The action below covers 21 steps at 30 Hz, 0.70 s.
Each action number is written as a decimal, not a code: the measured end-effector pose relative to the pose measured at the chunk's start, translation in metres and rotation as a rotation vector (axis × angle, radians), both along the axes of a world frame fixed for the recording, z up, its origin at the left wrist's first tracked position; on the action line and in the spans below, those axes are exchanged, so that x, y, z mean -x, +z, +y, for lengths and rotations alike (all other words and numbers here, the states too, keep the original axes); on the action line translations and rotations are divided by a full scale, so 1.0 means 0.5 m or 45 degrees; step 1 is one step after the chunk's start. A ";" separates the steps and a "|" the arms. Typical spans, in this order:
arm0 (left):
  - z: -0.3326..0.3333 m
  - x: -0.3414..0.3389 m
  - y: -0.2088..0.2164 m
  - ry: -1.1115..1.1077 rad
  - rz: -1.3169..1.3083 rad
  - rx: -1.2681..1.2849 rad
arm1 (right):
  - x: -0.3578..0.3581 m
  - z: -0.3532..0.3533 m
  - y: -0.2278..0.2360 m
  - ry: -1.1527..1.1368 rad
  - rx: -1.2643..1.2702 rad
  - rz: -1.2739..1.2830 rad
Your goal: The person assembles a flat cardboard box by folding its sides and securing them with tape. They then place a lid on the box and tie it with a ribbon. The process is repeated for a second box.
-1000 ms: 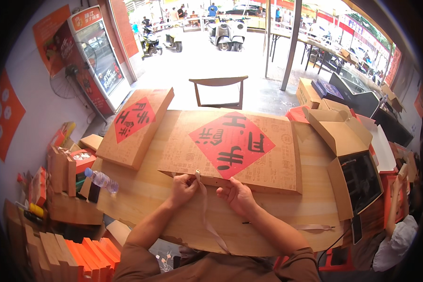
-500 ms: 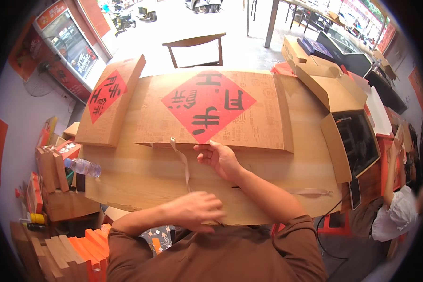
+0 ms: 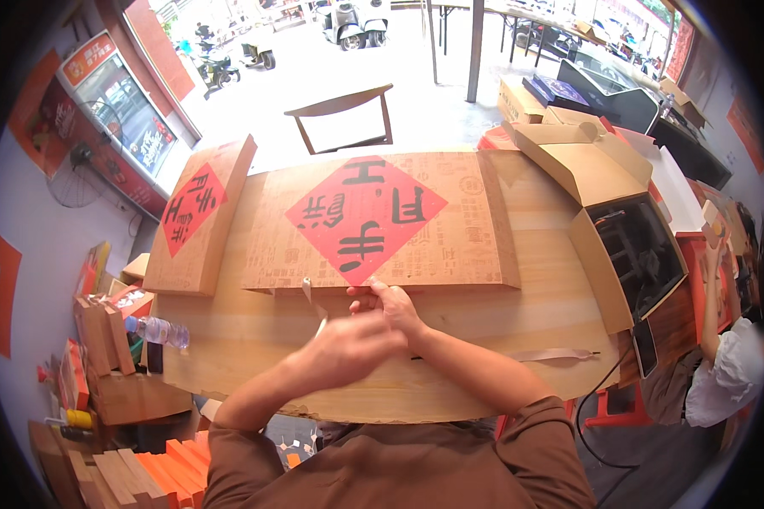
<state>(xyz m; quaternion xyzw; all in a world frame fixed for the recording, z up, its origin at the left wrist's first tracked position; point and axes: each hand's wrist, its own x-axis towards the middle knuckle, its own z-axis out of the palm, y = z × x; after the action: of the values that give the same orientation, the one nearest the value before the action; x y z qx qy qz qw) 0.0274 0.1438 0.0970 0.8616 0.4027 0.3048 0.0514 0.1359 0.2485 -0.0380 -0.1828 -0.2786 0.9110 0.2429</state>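
A box (image 3: 465, 242) lies flat on the table (image 3: 547, 280), red label (image 3: 369, 208) already on. One ribbon (image 3: 307, 291) hangs from its near edge; another ribbon (image 3: 556, 355) lies loose, unattached. The right hand (image 3: 396, 310) curls at the edge; the left hand (image 3: 352, 346) blurs beside it. Neither grip is clear.

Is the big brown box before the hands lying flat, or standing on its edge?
Lying flat: the big brown box rests on the wooden table, its broad face with the red diamond label turned upward.
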 end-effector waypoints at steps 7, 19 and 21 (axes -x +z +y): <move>0.185 0.009 -0.020 0.372 -0.010 0.272 | 0.009 0.020 -0.049 0.043 -0.346 0.267; 0.215 -0.004 -0.037 0.350 0.268 0.380 | 0.008 -0.004 0.009 -0.157 -0.301 0.108; 0.214 -0.003 -0.040 0.327 0.349 0.333 | 0.006 0.000 0.007 -0.145 -0.301 0.167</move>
<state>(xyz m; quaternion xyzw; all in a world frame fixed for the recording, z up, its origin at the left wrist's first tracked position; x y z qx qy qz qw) 0.0287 0.2506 0.0772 0.8226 0.5484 0.1339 0.0683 0.1330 0.2484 -0.0342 -0.1085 -0.3566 0.8666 0.3317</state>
